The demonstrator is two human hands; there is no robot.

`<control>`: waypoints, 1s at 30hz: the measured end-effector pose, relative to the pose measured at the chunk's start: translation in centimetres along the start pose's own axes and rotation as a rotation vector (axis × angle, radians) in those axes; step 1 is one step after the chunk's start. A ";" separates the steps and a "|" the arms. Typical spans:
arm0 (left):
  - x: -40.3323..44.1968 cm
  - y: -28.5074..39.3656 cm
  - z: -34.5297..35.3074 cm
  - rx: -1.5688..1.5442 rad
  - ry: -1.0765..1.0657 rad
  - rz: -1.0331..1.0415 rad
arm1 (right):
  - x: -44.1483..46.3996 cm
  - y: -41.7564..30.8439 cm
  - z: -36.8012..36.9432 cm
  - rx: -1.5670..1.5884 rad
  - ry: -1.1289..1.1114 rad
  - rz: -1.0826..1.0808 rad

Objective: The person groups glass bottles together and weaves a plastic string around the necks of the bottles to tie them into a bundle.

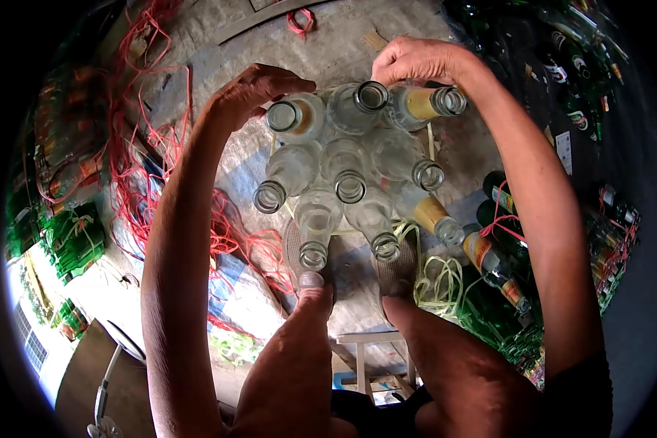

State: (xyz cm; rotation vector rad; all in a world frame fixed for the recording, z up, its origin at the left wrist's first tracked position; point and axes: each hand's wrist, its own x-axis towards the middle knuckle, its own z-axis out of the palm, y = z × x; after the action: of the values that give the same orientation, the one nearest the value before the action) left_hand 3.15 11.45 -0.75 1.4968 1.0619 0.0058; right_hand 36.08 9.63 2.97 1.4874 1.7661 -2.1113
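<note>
Several clear glass bottles (345,164) stand in a tight cluster between my feet, mouths toward me. A pale yellow cord (431,140) shows at the cluster's edges. My left hand (259,91) curves round the far-left bottle (299,117), its thumb on the near side and its fingers reaching behind. My right hand (416,60) is closed behind the far-right bottle (425,104), which has a yellow label. Its fingertips are mostly hidden, so what they grip is unclear. Another yellow-labelled bottle (432,213) leans outward at the near right.
Tangled red string (168,168) covers the floor at left. Loose yellow cord (442,281) lies by my right foot (397,263). Green bottles (77,237) are piled at left, and more dark bottles (577,66) lie at far right. A brown-labelled bottle (489,259) lies beside my right leg.
</note>
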 end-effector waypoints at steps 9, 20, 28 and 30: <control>4.7 -5.8 -0.7 0.297 -0.035 0.390 | 1.4 1.7 0.6 -0.019 0.062 -0.069; -3.3 -0.2 2.2 -0.063 0.230 0.245 | -2.4 5.6 2.7 0.221 0.368 -0.263; -10.6 -1.0 6.8 -0.660 0.479 -0.055 | -8.8 8.4 8.8 0.821 0.412 -0.259; -10.5 -2.0 7.5 -0.591 0.479 0.040 | -9.4 8.5 9.6 0.777 0.455 -0.256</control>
State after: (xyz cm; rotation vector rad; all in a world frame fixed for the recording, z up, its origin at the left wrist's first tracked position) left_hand 0.08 -1.11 1.51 0.9892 1.2645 0.6791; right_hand 39.72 -5.81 1.81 2.1393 1.3184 -3.0081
